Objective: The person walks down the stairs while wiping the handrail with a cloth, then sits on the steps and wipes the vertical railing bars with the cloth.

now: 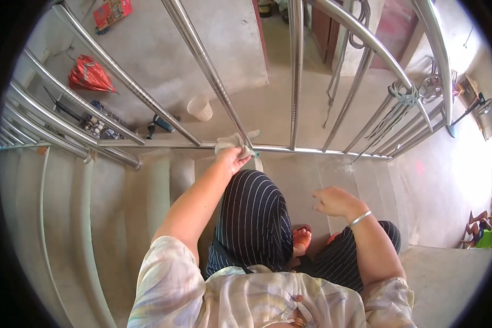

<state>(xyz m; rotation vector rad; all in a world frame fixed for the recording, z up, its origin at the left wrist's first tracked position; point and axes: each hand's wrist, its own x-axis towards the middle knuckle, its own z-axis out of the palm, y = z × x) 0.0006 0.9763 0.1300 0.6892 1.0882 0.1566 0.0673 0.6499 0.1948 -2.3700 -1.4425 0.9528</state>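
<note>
The outstretched left hand [233,159] apparently clasps a pale cloth [225,144].

Light: bright from the right, glaring white there
Railing [296,82]: shiny highlights
Edges: curved lens distortion, black corners

The shiny metal railing [295,82] runs across from nine to three o'clock. A pale, crumpled cloth [224,144] bunches against its bottom bar [279,148], toward eleven o'clock from centre, at one upright's [209,68] foot.

cloth [225,143] — off-white; trousers [254,218] — black, white-striped; red bag [90,74]
</note>
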